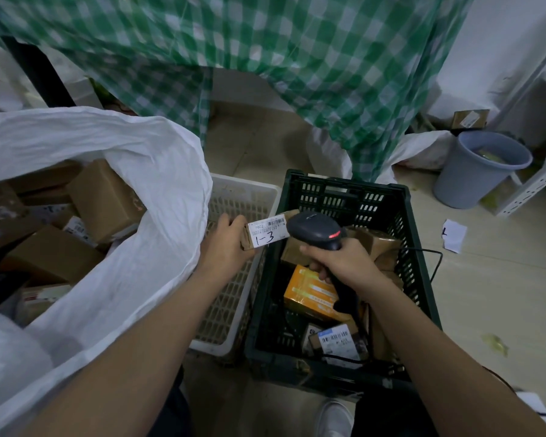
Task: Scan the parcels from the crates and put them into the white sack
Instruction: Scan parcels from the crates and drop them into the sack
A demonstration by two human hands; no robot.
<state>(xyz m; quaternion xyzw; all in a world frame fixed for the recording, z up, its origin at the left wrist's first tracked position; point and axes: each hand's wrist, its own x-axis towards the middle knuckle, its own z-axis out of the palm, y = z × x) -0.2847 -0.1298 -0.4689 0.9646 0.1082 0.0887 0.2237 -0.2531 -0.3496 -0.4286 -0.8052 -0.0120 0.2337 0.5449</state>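
1. Head view. Step in hand, as judged: scanning. The left hand (226, 244) has its grip clenched round one end of a small brown cardboard parcel (265, 232), held up over the gap between the two crates, label side up.
2. The right hand (341, 260) has its grip clenched round the handle of a black corded handheld barcode scanner (316, 230). Its head sits just beside the parcel's label end, and a red light shows on its top.
3. Parcel look: flat, narrow box with a white label carrying a printed barcode and handwritten "1-3".
4. Next move, judged: once the read registers, swing the parcel left and drop it into the large crumpled white woven sack (158, 216), whose mouth lies open and already holds several brown boxes.
5. The dark green slotted plastic crate (420, 279) contains more parcels, among them an orange box (309, 291). The white slotted plastic crate (243, 190) appears empty.
6. Scanner cable trails over the green crate rim; could snag.
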